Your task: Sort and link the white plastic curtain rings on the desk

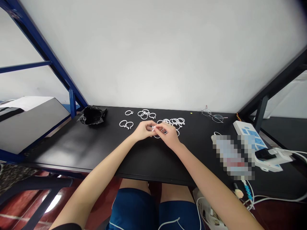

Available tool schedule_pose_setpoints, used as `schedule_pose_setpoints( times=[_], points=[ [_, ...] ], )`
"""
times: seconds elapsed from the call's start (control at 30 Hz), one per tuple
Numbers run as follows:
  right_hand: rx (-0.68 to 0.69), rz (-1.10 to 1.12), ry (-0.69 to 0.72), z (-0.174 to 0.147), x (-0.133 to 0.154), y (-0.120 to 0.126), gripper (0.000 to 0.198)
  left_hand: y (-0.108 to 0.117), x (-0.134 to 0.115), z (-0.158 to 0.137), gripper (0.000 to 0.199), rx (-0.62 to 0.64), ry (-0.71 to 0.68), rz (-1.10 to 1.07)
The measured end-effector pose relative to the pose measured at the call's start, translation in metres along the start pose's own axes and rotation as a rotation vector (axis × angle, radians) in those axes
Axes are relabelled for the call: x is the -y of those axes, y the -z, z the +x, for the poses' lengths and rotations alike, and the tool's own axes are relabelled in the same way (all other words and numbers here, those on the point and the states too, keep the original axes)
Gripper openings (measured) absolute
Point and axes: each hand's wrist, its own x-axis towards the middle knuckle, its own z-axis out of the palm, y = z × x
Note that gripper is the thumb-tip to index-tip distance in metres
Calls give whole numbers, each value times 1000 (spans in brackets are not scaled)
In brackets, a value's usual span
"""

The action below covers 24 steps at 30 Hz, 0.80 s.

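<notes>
Above the middle of the black table, my left hand (144, 130) and my right hand (168, 134) meet with their fingertips pinched. Between them is a small white ring (154, 127), mostly covered by the fingers; it looks like a curtain ring. Just behind and beside my right hand lies a pile of white rings (177, 121), each with a small knob on its rim. Left of that, a few more rings (144, 114) overlap near the wall. Two linked-looking rings (126, 124) and a single ring (129, 112) rest farther left.
A crumpled black plastic bag (92, 115) stands open at the table's left. On the right are eyeglasses (212, 115), a blurred phone-like object (231, 156), and a white power strip (251, 135) with plugs and cables. A blue metal frame (57, 67) rises at left.
</notes>
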Motion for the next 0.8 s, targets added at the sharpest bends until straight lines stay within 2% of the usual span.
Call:
schedule_pose_setpoints(
  times=[0.13,0.23,0.37,0.47,0.67,0.8],
  points=[
    [23,-16,-8,0,3,-1,12,-1,2,-1,24,-84,-55,140],
    [31,-73,-39,0,6,1,14,-3,-2,-2,20,-95,-115,277],
    [36,-308,-77,-1,9,4,33,-7,-12,-7,13,-70,-243,509],
    [53,-394,-18,-1,9,6,46,-9,-17,-11,13,-83,-327,634],
    [140,-304,32,-2,3,5,51,-10,-16,-12,18,-47,-328,611],
    [129,-295,44,-3,2,4,51,-10,-17,-11,20,-59,-303,669]
  ],
)
